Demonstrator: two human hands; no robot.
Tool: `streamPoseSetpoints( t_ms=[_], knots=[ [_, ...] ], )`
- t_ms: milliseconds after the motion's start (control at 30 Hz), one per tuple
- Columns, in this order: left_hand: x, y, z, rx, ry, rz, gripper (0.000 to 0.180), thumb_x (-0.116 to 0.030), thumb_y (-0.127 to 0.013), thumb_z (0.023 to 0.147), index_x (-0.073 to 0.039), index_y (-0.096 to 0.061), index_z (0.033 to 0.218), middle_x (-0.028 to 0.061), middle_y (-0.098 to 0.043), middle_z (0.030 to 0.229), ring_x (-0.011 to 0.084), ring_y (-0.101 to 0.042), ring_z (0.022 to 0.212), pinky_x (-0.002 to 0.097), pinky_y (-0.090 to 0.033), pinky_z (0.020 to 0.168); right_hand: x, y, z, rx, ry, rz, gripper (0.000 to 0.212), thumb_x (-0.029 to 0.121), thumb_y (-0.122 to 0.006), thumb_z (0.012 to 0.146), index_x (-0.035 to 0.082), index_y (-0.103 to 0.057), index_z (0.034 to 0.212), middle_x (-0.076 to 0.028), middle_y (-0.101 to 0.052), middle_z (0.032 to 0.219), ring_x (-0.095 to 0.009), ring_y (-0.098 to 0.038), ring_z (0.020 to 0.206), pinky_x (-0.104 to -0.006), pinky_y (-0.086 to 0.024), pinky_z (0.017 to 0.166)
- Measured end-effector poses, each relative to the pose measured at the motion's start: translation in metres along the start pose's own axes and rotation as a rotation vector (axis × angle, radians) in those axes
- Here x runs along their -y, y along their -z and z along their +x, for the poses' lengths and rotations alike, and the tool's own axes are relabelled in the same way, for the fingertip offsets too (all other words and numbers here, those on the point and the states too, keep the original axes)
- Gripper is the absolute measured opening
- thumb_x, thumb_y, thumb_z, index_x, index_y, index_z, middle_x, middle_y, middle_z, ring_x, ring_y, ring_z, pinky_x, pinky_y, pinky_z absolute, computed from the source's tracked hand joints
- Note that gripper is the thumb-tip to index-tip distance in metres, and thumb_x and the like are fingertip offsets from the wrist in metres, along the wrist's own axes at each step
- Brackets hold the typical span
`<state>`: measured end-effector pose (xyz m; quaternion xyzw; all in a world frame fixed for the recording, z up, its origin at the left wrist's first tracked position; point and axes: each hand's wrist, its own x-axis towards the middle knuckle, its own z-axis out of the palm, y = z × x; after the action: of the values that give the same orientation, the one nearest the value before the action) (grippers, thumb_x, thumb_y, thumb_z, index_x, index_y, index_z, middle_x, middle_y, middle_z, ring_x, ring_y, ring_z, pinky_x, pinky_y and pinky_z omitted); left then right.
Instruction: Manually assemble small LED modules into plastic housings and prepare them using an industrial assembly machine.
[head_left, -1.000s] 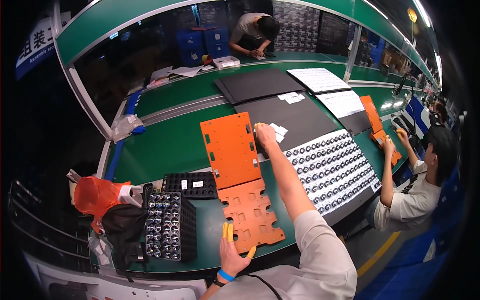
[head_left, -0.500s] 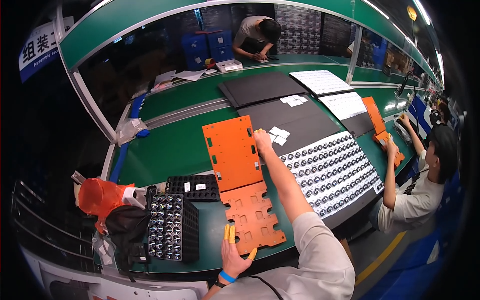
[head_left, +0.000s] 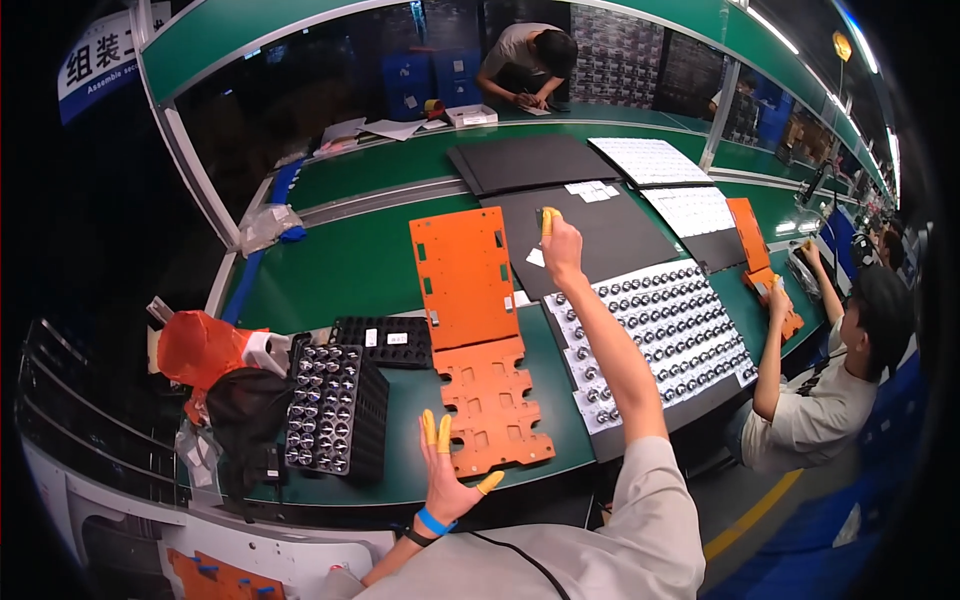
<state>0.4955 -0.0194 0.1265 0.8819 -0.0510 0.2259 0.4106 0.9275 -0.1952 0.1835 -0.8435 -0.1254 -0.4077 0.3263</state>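
An orange hinged plate (head_left: pixel 465 275) lies open on the green bench in front of me, its smooth panel at the far end. The nearer panel (head_left: pixel 490 410) has cut-outs and notched edges. My left hand (head_left: pixel 452 482), in yellow finger cots and a blue wristband, is open beside this panel's near-left corner, fingers spread. My right hand (head_left: pixel 562 247) is closed over a dark grey foam board (head_left: pixel 610 235), right of the far panel. Its yellow-tipped fingers are pinched together; what they hold, if anything, is too small to make out. A white card (head_left: pixel 536 257) lies by that hand.
A white sheet with rows of round lens-like parts (head_left: pixel 660 340) lies to the right. At left stand a black tray of shiny round parts (head_left: pixel 322 410), another black tray (head_left: pixel 385 343) and an orange bag (head_left: pixel 200 348). A co-worker (head_left: pixel 830 380) works at the right.
My right hand has left the far panel's right edge and moved right over the foam board. Fewer white cards show there. My left hand stays spread near the lower panel.
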Motion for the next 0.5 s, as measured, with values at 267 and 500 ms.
streamPoseSetpoints(
  t_ms=[267,500],
  knots=[
    [-0.039,-0.012,0.084,0.183,0.424,-1.323,0.083,-0.066,-0.031,0.103,-0.007,-0.021,0.161,0.0171,-0.037,0.160,0.0366,-0.039,0.146,0.0515,-0.034,0.119,0.130,0.171,-0.074,0.213,0.795,0.240,0.028,0.006,-0.074,0.079,0.001,-0.072,0.107,-0.010,-0.075,0.094,-0.026,-0.075,0.084,-0.0362,-0.062,0.072],
    [0.033,-0.066,0.143,0.421,0.890,-1.898,0.050,-0.042,-0.037,0.108,-0.005,-0.053,0.138,0.0125,-0.063,0.128,0.0281,-0.065,0.112,0.0441,-0.054,0.096,0.136,0.195,-0.112,0.535,0.744,0.215,0.031,0.032,-0.076,0.084,0.001,-0.073,0.087,-0.013,-0.069,0.087,-0.030,-0.068,0.086,-0.0404,-0.056,0.087]
  ],
)
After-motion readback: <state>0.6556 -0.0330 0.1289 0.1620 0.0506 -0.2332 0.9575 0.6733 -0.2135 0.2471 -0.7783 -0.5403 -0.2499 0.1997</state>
